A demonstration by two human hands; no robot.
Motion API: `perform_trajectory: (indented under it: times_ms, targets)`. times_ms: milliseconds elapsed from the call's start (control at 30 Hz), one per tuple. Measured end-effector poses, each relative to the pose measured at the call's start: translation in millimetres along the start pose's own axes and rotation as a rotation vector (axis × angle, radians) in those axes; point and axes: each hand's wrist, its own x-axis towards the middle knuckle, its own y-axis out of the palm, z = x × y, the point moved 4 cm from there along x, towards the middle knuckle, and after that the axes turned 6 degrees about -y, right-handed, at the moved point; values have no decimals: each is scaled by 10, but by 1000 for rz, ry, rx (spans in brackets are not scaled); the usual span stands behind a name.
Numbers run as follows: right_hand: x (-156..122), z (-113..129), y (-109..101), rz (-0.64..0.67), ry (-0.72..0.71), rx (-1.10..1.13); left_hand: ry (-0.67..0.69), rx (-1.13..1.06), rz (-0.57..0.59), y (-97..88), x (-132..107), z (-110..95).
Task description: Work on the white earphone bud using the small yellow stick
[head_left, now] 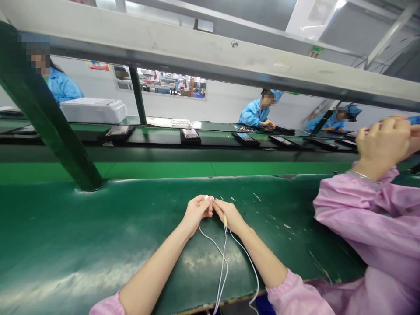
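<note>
The green bench [114, 236] has pale scuffs; a post [70, 135] stands on it; beyond, a belt [216, 139] carries black trays [190, 141] in a row.

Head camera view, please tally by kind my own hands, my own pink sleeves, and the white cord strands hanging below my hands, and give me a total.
Your hands: 2 (left hand, right hand)
Your pink sleeves: 2
White cord strands hanging below the hands: 3
Total: 7
</note>
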Motion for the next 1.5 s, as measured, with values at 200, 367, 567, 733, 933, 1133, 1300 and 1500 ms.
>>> perform_trajectory:
  times_ms: [200, 367, 567, 733, 933, 1133, 1300, 1500]
  targets:
    - [-12, -34, 7, 2, 40, -2, 2, 11, -17, -23, 27, 26]
    - [-44, -70, 6, -19, 86, -3, 1, 8, -16, -39, 37, 34]
    - [-63, -103, -27, -100, 113, -19, -25, -17, -11, -42, 45, 42]
    - [-45, -70, -30, -105, 64, -10, -31, -37, -18, -52, 58, 70]
    - [-39, -54, -27, -101, 45, 3, -42, -57, 22, -33, 49, 67]
    - [-34, -54, -15, -75, 59, 32, -49, -72, 60, -35, 53, 64]
    - [0, -25, -25, -66, 48, 14, -33, -98, 91, -20, 60, 60]
    - [-35, -89, -13, -44, 102, 48, -41, -120, 88, -17, 60, 48]
